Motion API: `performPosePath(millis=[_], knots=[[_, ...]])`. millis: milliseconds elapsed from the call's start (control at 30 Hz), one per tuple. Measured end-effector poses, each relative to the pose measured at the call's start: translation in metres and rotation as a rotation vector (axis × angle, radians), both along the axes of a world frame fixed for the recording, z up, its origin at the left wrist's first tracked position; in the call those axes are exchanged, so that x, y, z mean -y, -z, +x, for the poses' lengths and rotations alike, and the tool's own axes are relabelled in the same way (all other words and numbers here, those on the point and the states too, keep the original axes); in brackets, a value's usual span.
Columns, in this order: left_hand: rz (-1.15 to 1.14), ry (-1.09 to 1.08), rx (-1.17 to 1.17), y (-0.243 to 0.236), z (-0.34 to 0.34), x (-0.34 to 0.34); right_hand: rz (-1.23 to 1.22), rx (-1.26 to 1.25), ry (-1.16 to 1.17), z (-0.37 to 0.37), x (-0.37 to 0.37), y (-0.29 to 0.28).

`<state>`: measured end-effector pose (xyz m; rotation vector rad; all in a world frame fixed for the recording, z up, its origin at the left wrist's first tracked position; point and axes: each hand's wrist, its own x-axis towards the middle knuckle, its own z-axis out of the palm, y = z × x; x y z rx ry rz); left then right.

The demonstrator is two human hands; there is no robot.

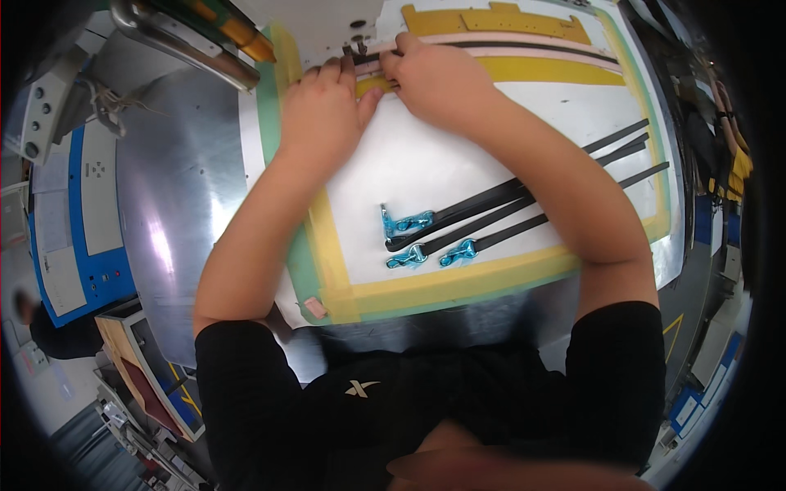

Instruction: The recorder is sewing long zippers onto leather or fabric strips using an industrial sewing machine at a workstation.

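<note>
The left hand (pixel 322 108) and right hand (pixel 446 82) are working close together at the left end of a long black strip (pixel 540 48), which is running between pink edges near the far side of the white sheet (pixel 426 155) on the bench (pixel 184 188). The left fingers are bending over that end with the thumb standing apart; the right fingers are curling beside them. Whether either grip is clamping the strip I cannot tell, since the hands are covering the contact.

A mustard band (pixel 565 72) is lying just on the near side, and a notched mustard bar (pixel 508 23) is lying beyond. Nearer the person, several black straps (pixel 483 197) are lying loosely side by side, blue-wrapped clips (pixel 458 252) at their left ends (finished or waiting, the view is not showing which).

The work is apparently being done at the strip's left end; how much is remaining there is unclear.
</note>
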<state>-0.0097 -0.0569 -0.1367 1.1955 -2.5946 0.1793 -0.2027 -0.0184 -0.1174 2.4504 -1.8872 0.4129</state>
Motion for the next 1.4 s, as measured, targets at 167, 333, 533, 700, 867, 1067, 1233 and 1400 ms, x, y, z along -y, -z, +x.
performPosePath(millis=[167,333,533,700,867,1067,1233,1400], knots=[[-0.01,-0.027,0.028,0.003,0.003,-0.002,0.002,-0.039,0.009,-0.015,-0.001,0.005],[-0.063,-0.014,0.002,0.003,0.0,-0.007,0.064,-0.044,0.052,-0.03,-0.009,-0.003],[-0.087,0.037,-0.04,0.009,0.001,-0.003,0.087,-0.059,0.084,-0.013,-0.01,-0.01],[-0.012,-0.009,-0.063,-0.008,-0.007,-0.014,0.08,-0.066,0.078,-0.014,-0.011,-0.01],[0.062,-0.067,0.034,-0.018,-0.011,-0.013,0.099,-0.051,0.08,-0.014,-0.015,-0.018],[0.093,-0.101,0.07,-0.019,-0.019,-0.019,0.099,-0.089,0.173,-0.05,-0.021,-0.016],[-0.029,-0.102,-0.001,-0.011,-0.022,-0.02,0.132,-0.084,0.215,-0.06,-0.025,-0.021],[0.114,-0.093,0.067,-0.014,-0.031,-0.018,0.09,-0.064,0.182,-0.053,-0.02,-0.016]])
